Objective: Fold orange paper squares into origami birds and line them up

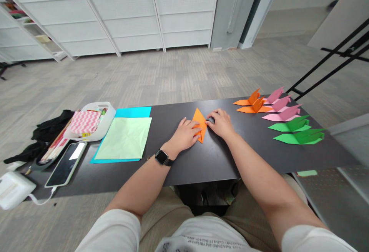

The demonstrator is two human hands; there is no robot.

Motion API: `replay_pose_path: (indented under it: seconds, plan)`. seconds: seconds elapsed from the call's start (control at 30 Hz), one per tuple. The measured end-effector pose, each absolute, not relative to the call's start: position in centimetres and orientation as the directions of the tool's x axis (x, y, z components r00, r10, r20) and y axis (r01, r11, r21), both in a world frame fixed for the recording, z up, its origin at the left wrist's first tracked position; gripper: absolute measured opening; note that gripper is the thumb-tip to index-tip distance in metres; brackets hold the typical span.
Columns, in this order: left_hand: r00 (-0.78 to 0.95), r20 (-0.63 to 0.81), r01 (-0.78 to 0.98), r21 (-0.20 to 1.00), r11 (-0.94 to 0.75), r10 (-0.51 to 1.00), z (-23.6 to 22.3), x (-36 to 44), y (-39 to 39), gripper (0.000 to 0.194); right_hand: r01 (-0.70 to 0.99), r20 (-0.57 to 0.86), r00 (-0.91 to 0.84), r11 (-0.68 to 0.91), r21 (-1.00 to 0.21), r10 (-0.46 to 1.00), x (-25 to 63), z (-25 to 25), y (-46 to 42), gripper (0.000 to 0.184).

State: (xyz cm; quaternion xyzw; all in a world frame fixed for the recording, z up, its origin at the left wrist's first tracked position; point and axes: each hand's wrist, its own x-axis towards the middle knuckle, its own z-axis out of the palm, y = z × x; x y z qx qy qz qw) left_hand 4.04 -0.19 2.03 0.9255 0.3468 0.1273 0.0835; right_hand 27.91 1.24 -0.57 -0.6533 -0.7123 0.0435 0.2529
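A folded piece of orange origami paper [197, 114] lies on the dark table in front of me, shaped like a narrow kite with its tip pointing away. My left hand [186, 133] rests across its left side, fingers stretched out and fairly flat on the paper. At the right edge, my right hand [221, 123] has its fingers curled and its fingertips closed on the paper's side corner. Part of the paper is hidden under the left fingers.
On the right of the table [230, 156] stand orange [250, 104], pink [284, 111] and green paper birds [300, 134]. To the left lie light green sheets [123, 138] over blue sheets [134, 112], a white basket [108, 123], a phone [66, 165] and a white charger [15, 188].
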Motion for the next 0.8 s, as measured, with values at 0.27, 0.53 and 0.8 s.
replay_pose_path:
  seconds: [0.27, 0.53, 0.8]
  plan:
    - [0.706, 0.168, 0.633, 0.287, -0.719, 0.688, 1.71, 4.34, -0.06, 0.043, 0.865, 0.368, -0.048, 0.222, -0.45, 0.929, 28.33, 0.01, 1.06, 0.008]
    - [0.704, 0.157, 0.644, 0.27, -0.716, 0.693, 1.65, 4.39, -0.03, 0.043, 0.889, 0.297, -0.125, 0.24, -0.39, 0.947, 27.45, -0.63, 1.22, 0.005]
    - [0.692, 0.144, 0.652, 0.296, -0.699, 0.707, 1.57, 4.24, 0.04, 0.041, 0.891, 0.228, -0.274, 0.336, -0.305, 0.934, 28.26, 0.14, 0.4, 0.025]
